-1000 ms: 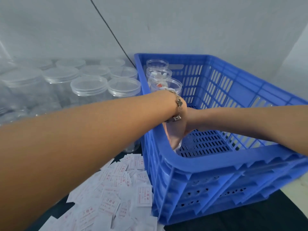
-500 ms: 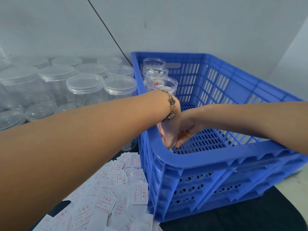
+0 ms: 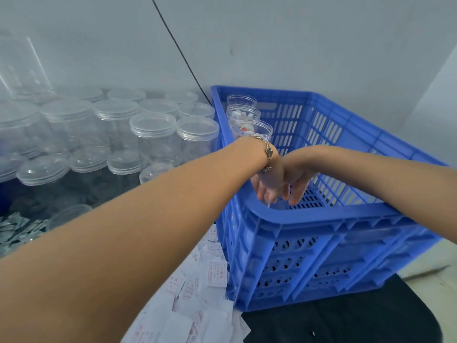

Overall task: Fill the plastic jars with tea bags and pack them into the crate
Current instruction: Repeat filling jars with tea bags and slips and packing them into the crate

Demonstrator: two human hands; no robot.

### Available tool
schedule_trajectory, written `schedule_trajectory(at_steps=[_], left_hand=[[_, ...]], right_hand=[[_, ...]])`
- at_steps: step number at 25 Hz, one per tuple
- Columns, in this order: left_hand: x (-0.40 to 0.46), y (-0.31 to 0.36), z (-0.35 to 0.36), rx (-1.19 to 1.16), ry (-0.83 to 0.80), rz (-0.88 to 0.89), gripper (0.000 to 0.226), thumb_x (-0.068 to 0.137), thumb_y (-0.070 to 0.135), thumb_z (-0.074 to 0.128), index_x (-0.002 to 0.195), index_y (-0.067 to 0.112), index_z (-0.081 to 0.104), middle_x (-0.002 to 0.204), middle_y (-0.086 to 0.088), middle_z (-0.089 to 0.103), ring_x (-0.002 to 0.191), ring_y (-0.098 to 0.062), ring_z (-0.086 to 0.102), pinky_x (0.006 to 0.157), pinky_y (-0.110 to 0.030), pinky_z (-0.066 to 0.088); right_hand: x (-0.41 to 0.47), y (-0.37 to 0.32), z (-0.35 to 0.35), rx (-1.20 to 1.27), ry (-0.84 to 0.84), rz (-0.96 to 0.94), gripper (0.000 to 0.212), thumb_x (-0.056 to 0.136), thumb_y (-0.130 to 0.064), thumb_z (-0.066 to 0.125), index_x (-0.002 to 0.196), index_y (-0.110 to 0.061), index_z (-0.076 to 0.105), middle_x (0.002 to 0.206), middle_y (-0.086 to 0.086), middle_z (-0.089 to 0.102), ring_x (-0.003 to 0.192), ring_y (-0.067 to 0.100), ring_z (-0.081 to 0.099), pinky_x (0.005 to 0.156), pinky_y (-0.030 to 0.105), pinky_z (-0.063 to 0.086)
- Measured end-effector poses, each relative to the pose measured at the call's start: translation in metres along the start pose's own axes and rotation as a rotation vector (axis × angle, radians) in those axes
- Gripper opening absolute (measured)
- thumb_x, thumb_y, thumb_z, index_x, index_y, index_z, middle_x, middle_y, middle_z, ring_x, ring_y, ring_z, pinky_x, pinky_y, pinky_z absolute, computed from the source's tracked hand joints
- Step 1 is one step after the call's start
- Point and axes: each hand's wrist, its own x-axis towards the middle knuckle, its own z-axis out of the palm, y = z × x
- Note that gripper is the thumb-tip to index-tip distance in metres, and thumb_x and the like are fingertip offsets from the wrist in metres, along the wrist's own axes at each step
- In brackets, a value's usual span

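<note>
A blue plastic crate [image 3: 321,219] stands on the right. Three clear jars [image 3: 252,129] with tea bags inside stand in a row along its left inner wall. Both my arms reach over the crate's near left corner. My left hand [image 3: 268,186], with a bracelet at the wrist, and my right hand [image 3: 296,186] hang side by side, fingers pointing down and loosely spread. Just under the fingertips shows a bit of a clear jar's rim [image 3: 270,205]; the crate's edge hides the rest. Whether the fingers still touch it I cannot tell. White tea bags [image 3: 197,293] lie heaped left of the crate.
Many clear lidded jars [image 3: 153,129] stand in rows at the left, against the wall. Silvery sachets [image 3: 14,229] lie at the far left edge. A black cable [image 3: 183,55] runs down the grey wall. The crate's right part shows its bare perforated floor.
Both hands have risen from deep in the crate's corner, where they were setting a jar down. Their fingers have opened and come off the jar.
</note>
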Motion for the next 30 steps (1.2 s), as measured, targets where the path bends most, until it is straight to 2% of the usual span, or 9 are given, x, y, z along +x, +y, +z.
schedule_trajectory(at_steps=[3,4,8,10,13,16,22,28,30], left_hand=[[-0.035,0.01,-0.03,-0.089,-0.014,0.029,0.05,0.097,0.027,0.048,0.051,0.014,0.062,0.068,0.008,0.066,0.077,-0.01,0.06,0.079,-0.023,0.053],[-0.048,0.01,-0.035,-0.204,0.007,0.134,0.04,0.097,0.028,0.049,0.066,0.014,0.071,0.075,0.011,0.071,0.081,-0.004,0.063,0.084,-0.023,0.053],[-0.122,-0.023,-0.046,-0.403,0.412,0.291,0.023,0.093,0.03,0.055,0.092,0.017,0.074,0.072,0.017,0.067,0.056,0.01,0.054,0.054,-0.001,0.039],[-0.169,-0.051,-0.027,-0.41,0.585,0.284,0.025,0.09,0.04,0.058,0.096,0.021,0.073,0.077,0.012,0.067,0.063,0.002,0.055,0.063,-0.005,0.042],[-0.217,-0.098,0.027,-0.494,0.51,0.141,0.025,0.088,0.047,0.059,0.107,0.035,0.069,0.098,0.016,0.07,0.087,0.007,0.061,0.082,-0.012,0.047],[-0.241,-0.148,0.079,-0.558,0.414,-0.06,0.025,0.091,0.025,0.062,0.115,0.027,0.066,0.109,0.016,0.067,0.099,0.005,0.061,0.094,-0.017,0.046],[-0.266,-0.248,0.118,-0.427,0.452,-0.384,0.034,0.091,0.015,0.055,0.124,0.018,0.061,0.126,0.0,0.062,0.115,-0.014,0.056,0.095,-0.022,0.04],[-0.272,-0.331,0.069,-0.629,1.129,-0.634,0.033,0.085,0.011,0.058,0.115,0.018,0.067,0.119,-0.002,0.065,0.088,-0.011,0.056,0.076,-0.02,0.04],[-0.275,-0.365,0.055,-0.731,1.318,-0.73,0.039,0.082,0.018,0.065,0.121,0.014,0.062,0.12,-0.003,0.063,0.094,-0.012,0.052,0.078,-0.024,0.036]], right_hand=[[-0.061,-0.003,-0.014,0.128,0.147,-0.072,0.022,0.095,-0.004,0.052,0.116,-0.001,0.06,0.109,0.016,0.065,0.087,0.025,0.066,0.061,0.027,0.058],[-0.084,-0.007,-0.015,0.204,0.202,-0.129,0.018,0.095,0.0,0.048,0.105,-0.001,0.064,0.099,0.014,0.068,0.082,0.024,0.067,0.059,0.026,0.057],[-0.148,-0.037,0.003,0.498,0.535,-0.516,0.027,0.092,0.004,0.044,0.078,-0.005,0.065,0.073,0.009,0.067,0.06,0.013,0.065,0.057,0.02,0.057],[-0.16,-0.063,0.025,0.524,0.617,-0.643,0.024,0.093,-0.003,0.046,0.078,-0.008,0.065,0.065,0.003,0.068,0.058,0.01,0.066,0.058,0.021,0.057],[-0.154,-0.109,0.056,0.287,0.617,-0.715,0.018,0.089,-0.009,0.056,0.078,-0.019,0.066,0.068,-0.004,0.07,0.062,0.008,0.068,0.058,0.02,0.056],[-0.133,-0.175,0.078,0.143,0.525,-0.713,0.016,0.088,-0.009,0.057,0.079,-0.02,0.064,0.073,-0.004,0.068,0.062,0.006,0.065,0.059,0.019,0.055],[-0.1,-0.302,0.111,0.113,0.363,-0.781,0.014,0.086,-0.01,0.059,0.096,-0.009,0.069,0.09,0.01,0.07,0.08,0.016,0.06,0.062,0.021,0.049],[-0.068,-0.382,0.06,0.281,0.703,-0.852,0.019,0.085,-0.005,0.056,0.098,-0.004,0.07,0.086,0.008,0.063,0.084,0.018,0.057,0.072,0.03,0.047],[-0.053,-0.398,0.039,0.462,0.679,-0.855,0.013,0.085,-0.004,0.056,0.09,-0.006,0.067,0.084,0.007,0.061,0.082,0.018,0.057,0.071,0.031,0.049]])
